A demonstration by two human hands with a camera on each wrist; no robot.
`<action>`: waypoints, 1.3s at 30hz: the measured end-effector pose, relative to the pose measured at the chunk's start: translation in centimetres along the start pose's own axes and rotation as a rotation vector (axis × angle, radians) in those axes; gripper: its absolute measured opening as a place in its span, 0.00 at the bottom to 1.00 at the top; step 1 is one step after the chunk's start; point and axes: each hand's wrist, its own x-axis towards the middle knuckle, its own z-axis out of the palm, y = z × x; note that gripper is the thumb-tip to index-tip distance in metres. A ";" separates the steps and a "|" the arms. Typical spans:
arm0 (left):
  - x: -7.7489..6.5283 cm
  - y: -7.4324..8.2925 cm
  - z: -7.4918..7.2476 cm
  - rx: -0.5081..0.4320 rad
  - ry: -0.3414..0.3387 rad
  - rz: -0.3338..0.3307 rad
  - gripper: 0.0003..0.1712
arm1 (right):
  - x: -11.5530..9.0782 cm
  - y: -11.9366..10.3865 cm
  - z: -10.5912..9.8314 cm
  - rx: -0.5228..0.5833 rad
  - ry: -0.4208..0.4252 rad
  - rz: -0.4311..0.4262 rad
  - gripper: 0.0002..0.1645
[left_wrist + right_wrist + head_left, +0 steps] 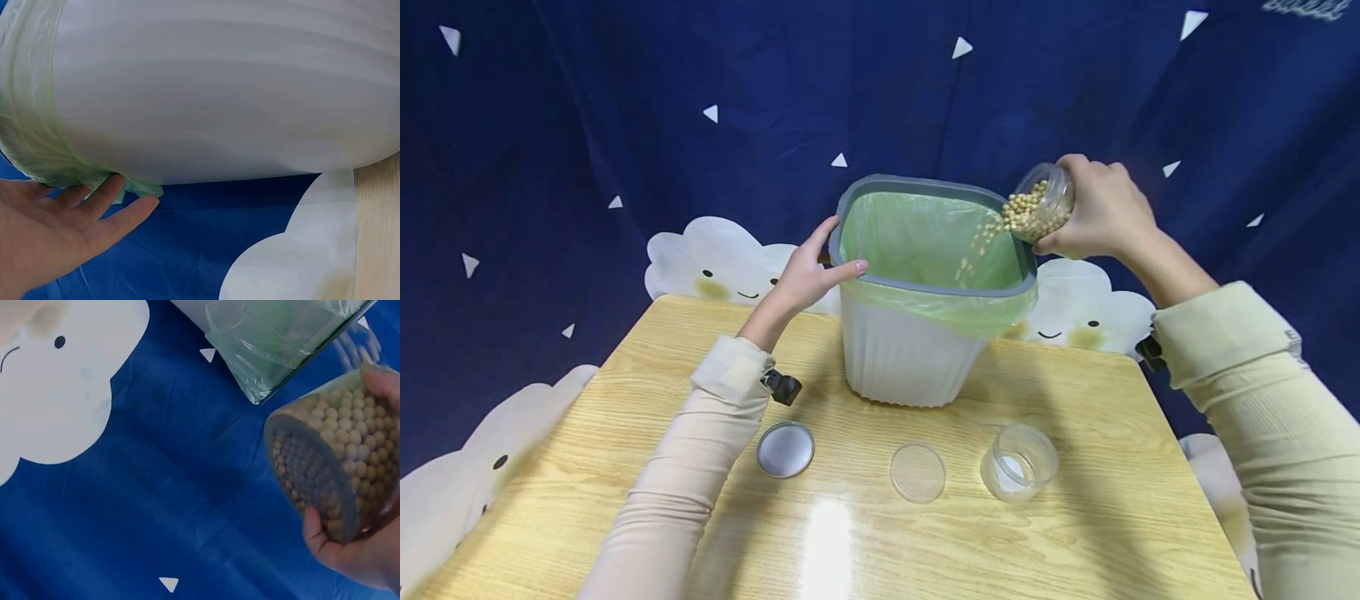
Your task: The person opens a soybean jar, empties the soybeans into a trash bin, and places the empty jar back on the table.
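Observation:
A white trash can (902, 350) with a grey rim and a green liner bag (917, 237) stands tilted on the table. My left hand (805, 275) holds its rim at the left side, thumb over the front edge; in the left wrist view that hand's fingers (122, 222) lie along the bunched liner. My right hand (1105, 208) grips a clear jar (1060, 187) of soybeans (1026, 212), tipped over the can's right rim. Soybeans fall from its mouth into the bag. In the right wrist view, the jar's base (306, 475) shows many beans still inside.
On the wooden table (647, 400) lie a silver-rimmed lid (786, 450) and a clear disc lid (917, 472). A clear open jar (1033, 458) with a white patch at its bottom stands to their right. A dark blue curtain (775, 83) hangs behind the table.

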 end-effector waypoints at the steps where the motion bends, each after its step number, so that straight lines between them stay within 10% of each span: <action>1: 0.0 0.0 0.0 -0.001 0.001 0.001 0.48 | 0.0 -0.1 -0.1 -0.016 0.000 -0.007 0.59; 39: 0.1 -0.4 0.0 -0.010 -0.022 -0.015 0.47 | 0.4 -3.3 -0.4 -0.355 0.059 -0.323 0.55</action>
